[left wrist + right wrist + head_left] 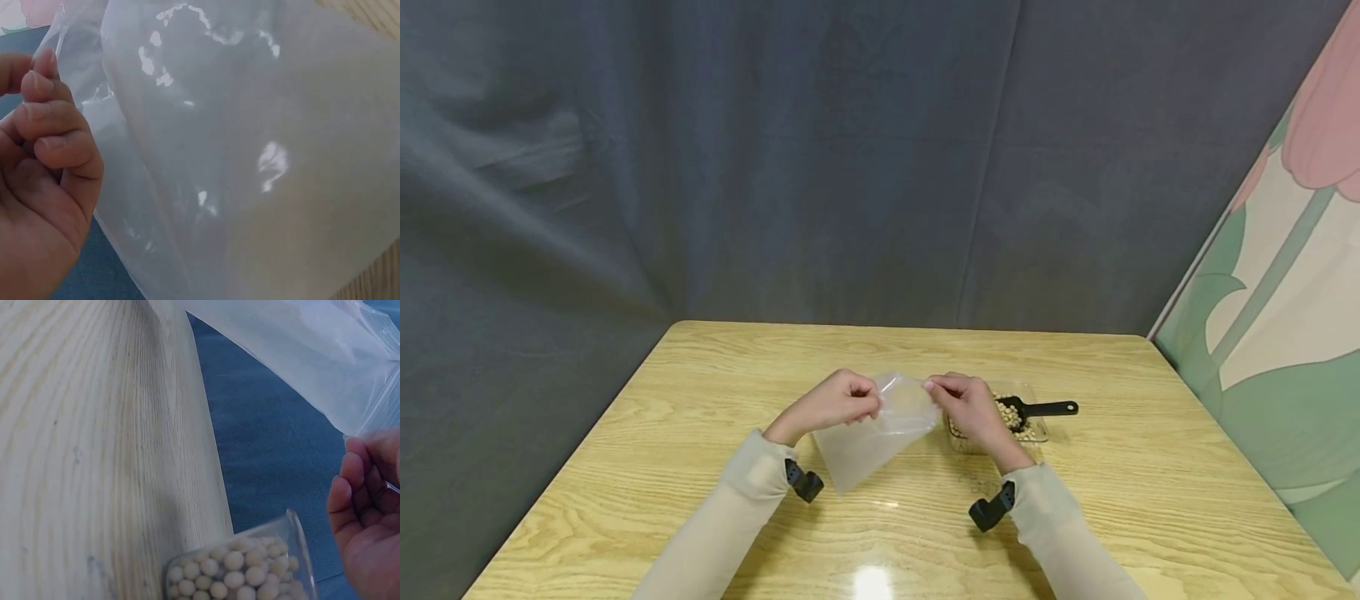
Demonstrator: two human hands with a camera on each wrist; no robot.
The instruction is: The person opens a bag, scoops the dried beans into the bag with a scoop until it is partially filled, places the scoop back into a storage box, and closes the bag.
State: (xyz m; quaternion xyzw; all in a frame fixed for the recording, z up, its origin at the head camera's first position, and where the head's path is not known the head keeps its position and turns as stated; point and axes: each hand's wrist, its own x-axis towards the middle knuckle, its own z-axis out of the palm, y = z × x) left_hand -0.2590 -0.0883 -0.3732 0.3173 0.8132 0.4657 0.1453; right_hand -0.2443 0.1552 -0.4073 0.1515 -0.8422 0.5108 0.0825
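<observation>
Wood-grain table (737, 362) before a dark blue curtain (820, 167): a translucent plastic bag (857, 450) hangs between two hands.
Left hand (837, 400) and right hand (973, 410) are apart, each pinching the bag's far edge, just left of a clear tub (304, 553) of pale round beans (234, 578) with a black scoop (1051, 408) in it; the step looks like opening the bag's mouth, and the next move probably calls for parting its layers without losing either pinch.

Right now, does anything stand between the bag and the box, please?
Yes: in the head view, the right hand, pinching the bag, comes between it and the box. The scoop does not: its handle points right, away from the bag.
</observation>
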